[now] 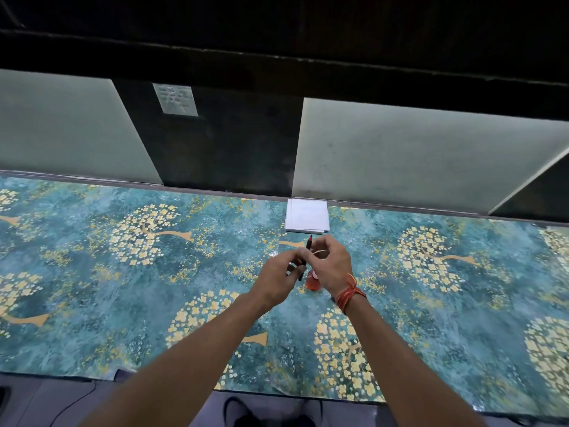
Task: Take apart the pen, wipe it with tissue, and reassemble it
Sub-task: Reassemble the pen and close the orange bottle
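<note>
Above the middle of the desk (92, 272), with its teal covering of gold blossom trees, your two hands meet around the pen (308, 248). Your left hand (278, 277) has its grip closed on the dark lower part of the barrel, and your right hand (331, 266) pinches the upper part, so the pen stands nearly upright with its tip toward the far edge. A thin pale piece sticks out between your right fingers; what it is cannot be told. Just under your right palm a small red item (312, 280) rests on the desk. Folded white tissue (307, 215) lies near, beyond the hands, against the back edge. A red thread band (349, 295) circles your right wrist.
</note>
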